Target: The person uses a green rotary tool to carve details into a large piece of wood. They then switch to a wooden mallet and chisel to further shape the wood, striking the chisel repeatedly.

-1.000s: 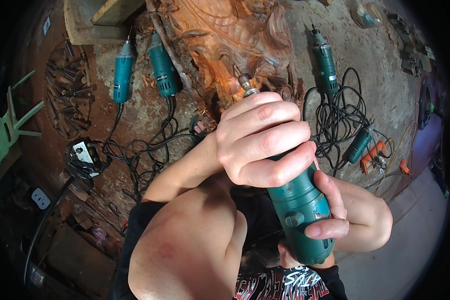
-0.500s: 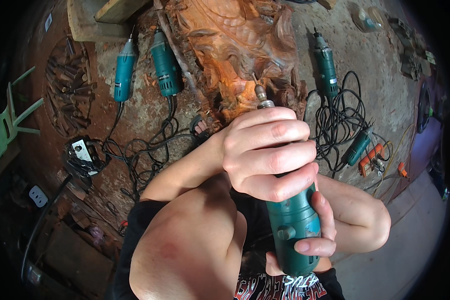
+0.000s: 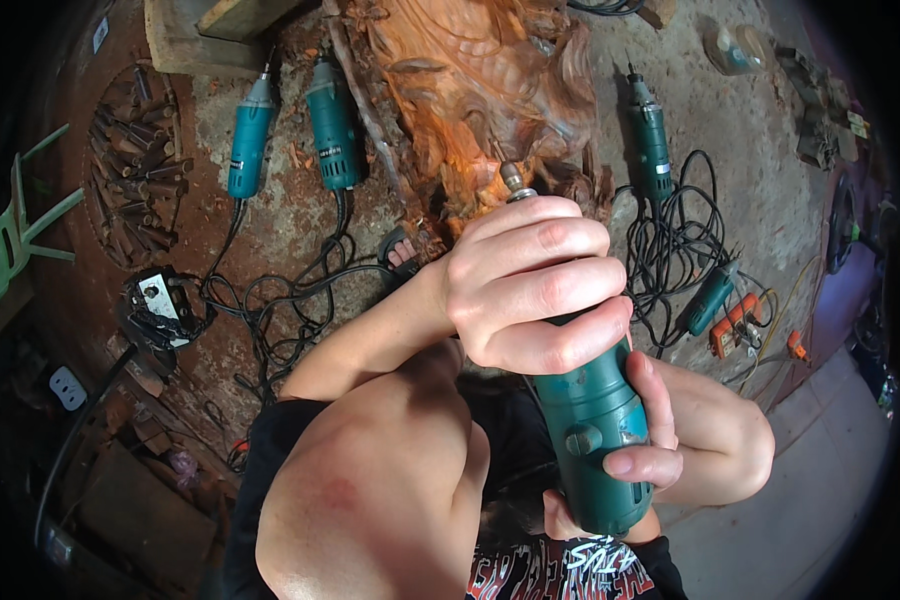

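A green die grinder (image 3: 600,450) slants up the middle of the view, its collet and bit end pointing away from me at a carved reddish-brown wood piece (image 3: 480,80). My left hand (image 3: 545,285) wraps around the grinder's upper body just behind the collet. Lower down, my right hand (image 3: 652,440) grips the rear part from the right side, with thumb and fingers around it. The grinder's tip sits at the near end of the carving, over a bright orange, freshly cut patch. Whether the bit touches the wood I cannot tell.
Two teal grinders (image 3: 251,140) lie left of the carving; another grinder (image 3: 650,140) lies right. Black cords (image 3: 675,240) tangle on both sides. Several chisels (image 3: 140,170) fill a round tray at far left. A power strip (image 3: 160,305), orange socket block (image 3: 735,325) and green chair (image 3: 10,230) stand around.
The grinder has tilted slightly, its rear end shifting right and a little up. My left hand has moved slightly up with it. Both hands keep their hold.
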The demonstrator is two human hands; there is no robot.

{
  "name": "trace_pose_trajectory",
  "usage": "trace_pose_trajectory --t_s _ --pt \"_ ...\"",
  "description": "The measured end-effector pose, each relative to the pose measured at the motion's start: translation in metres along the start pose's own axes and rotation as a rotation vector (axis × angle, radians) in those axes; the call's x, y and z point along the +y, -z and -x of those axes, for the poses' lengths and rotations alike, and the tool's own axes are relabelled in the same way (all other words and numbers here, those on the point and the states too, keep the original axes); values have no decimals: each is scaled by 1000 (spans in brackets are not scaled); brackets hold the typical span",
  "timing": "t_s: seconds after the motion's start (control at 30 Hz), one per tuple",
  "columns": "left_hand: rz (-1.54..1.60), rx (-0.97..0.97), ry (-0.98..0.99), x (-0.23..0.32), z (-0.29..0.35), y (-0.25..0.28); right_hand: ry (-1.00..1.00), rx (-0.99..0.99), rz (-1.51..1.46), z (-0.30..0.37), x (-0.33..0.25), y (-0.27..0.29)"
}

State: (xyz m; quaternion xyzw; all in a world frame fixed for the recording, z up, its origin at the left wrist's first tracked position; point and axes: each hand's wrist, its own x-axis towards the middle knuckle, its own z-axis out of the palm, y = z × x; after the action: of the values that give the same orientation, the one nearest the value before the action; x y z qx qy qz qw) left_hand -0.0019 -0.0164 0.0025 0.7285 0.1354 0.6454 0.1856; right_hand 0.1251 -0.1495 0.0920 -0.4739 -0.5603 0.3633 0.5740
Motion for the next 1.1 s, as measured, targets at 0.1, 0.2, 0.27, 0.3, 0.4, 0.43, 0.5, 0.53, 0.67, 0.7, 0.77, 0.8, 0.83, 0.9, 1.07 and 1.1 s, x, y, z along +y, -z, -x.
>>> trace_pose_trajectory --t_s 0.1,0.2,0.27,0.3,0.4,0.43,0.5,0.53,0.67,0.7,0.77,0.8,0.83,0.9,1.07,1.1 --pt "-5 -11 -32 -1 -1 0 -3 -4 4 1 0 0" --pt "-6 11 -28 -3 0 -3 -1 -2 10 1 -1 1" --pt "-15 47 -38 -5 1 -5 1 -10 10 0 -2 2" --pt "-15 54 -47 -6 0 -6 4 -12 14 0 -3 3" --pt "-12 63 -71 -6 -1 -9 13 -22 11 0 -3 4" --pt "-8 47 -76 -6 -2 -7 15 -29 8 1 -2 4" --pt "10 18 -85 -6 -2 -5 25 -45 13 3 -2 1" --pt "19 8 -89 -5 -3 -3 27 -56 17 6 -1 -2" --pt "77 -6 -113 6 3 7 87 -74 55 43 11 -12" --pt "79 8 -136 6 5 8 98 -80 65 52 14 -17" --pt "93 44 -181 5 8 9 114 -91 89 64 18 -23" --pt "93 74 -195 2 8 8 114 -96 96 66 17 -25" --pt "102 72 -194 3 8 8 113 -100 103 67 14 -25" --pt "104 61 -202 1 5 11 121 -116 108 64 10 -23" --pt "21 -96 -278 11 -4 7 55 -237 218 52 2 6" --pt "41 -126 -279 14 -7 -1 23 -224 286 53 6 20"
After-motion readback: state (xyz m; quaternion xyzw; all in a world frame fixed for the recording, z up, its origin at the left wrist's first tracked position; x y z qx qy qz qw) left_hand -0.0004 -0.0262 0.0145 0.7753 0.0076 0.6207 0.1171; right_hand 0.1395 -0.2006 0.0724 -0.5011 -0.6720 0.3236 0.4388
